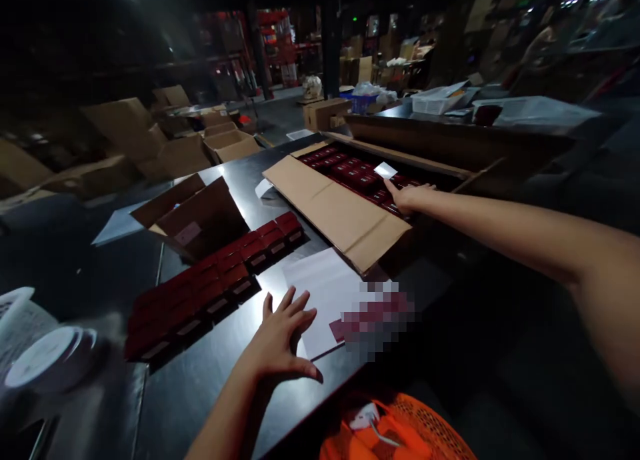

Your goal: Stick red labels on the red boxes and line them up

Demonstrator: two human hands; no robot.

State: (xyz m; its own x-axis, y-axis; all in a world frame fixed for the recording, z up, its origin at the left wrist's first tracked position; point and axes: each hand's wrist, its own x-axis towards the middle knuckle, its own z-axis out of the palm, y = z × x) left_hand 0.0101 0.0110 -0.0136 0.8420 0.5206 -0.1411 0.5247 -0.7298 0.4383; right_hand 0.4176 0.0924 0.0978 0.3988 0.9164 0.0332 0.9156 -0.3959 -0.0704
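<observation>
Your left hand lies flat with fingers spread on the dark table, touching the edge of a white paper sheet, gripping nothing. Just beside it stand rows of small dark-red boxes with white labels. Your right hand reaches into the open brown cardboard carton, fingers loose on the red boxes packed inside, near a small white slip.

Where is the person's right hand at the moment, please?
In the head view, the right hand reaches far right into the open carton, resting on the dark red boxes inside.
</observation>
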